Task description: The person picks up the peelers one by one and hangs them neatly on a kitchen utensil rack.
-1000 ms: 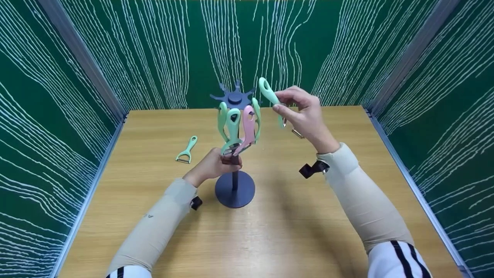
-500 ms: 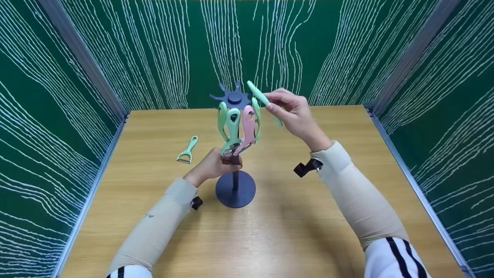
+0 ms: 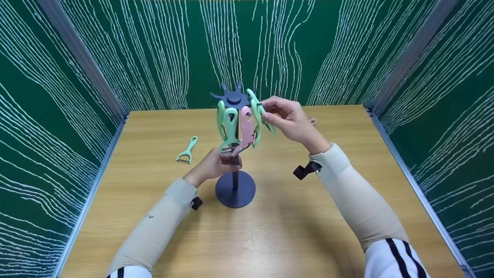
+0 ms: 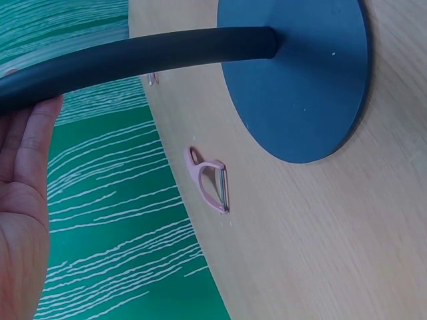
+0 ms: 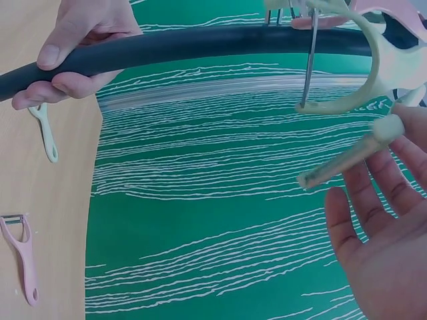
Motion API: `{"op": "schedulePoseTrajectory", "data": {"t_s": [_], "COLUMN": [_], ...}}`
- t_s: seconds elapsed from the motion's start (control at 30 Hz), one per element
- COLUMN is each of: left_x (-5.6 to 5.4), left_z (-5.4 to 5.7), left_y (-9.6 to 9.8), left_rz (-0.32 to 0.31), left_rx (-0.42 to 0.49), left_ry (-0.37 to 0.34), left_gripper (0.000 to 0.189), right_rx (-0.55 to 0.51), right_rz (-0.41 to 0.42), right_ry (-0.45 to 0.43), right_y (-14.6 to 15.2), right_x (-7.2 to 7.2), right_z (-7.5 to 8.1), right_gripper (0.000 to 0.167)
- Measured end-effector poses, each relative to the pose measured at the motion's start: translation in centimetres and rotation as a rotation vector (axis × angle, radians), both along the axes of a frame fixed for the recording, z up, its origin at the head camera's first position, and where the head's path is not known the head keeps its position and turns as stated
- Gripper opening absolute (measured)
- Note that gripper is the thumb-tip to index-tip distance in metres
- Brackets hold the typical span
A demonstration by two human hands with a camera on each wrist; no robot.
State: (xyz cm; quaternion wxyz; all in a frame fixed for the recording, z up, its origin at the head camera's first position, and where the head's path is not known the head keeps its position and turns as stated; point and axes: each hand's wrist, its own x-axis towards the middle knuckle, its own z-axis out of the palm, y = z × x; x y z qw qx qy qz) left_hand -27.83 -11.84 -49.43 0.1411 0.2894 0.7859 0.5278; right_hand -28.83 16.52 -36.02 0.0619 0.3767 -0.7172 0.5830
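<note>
My left hand (image 3: 210, 165) grips the pole of a dark rotating stand (image 3: 235, 191), just under its hanging peelers. From the arms at the top hang green peelers, one in front (image 3: 230, 119), and a pink peeler (image 3: 246, 123). My right hand (image 3: 289, 116) pinches another green peeler (image 3: 250, 93) at the right side of the top, its handle end close to an arm. Whether the handle hole is over that arm, I cannot tell. In the right wrist view, the held peeler's blade end (image 5: 350, 157) points away from the fingers, below a hanging peeler.
A green peeler (image 3: 187, 150) lies on the wooden table (image 3: 154, 193) left of the stand. Pink peelers lie on the table too, one (image 4: 207, 179) near its edge in the left wrist view. Green walls with white lines (image 3: 154, 50) enclose the table.
My right hand has moved left and slightly down, bringing the green peeler from beside the stand to its top. The hanging peelers have shifted slightly left. My left hand stays on the pole.
</note>
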Motion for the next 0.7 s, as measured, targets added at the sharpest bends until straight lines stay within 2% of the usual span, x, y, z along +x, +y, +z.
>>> {"op": "schedulePoseTrajectory", "data": {"t_s": [0.2,0.37,0.57,0.7], "left_x": [-0.1,-0.1,-0.1,-0.1], "left_z": [-0.1,-0.1,-0.1,-0.1], "left_y": [0.0,0.0,0.1,0.1], "left_rz": [-0.015,-0.018,-0.014,-0.026], "left_rx": [0.012,0.015,0.026,0.007], "left_ry": [0.037,0.032,0.037,0.084], "left_gripper": [0.014,0.015,0.015,0.018], "right_rx": [0.010,0.013,0.007,-0.002], "right_rz": [0.000,-0.014,-0.080,-0.140], "right_ry": [-0.001,0.014,0.036,0.040], "right_y": [-0.1,0.1,1.1,2.2], "right_x": [0.1,-0.1,-0.6,-1.3], "right_z": [0.2,0.1,-0.2,-0.7], "right_gripper": [0.022,0.023,0.027,0.028]}}
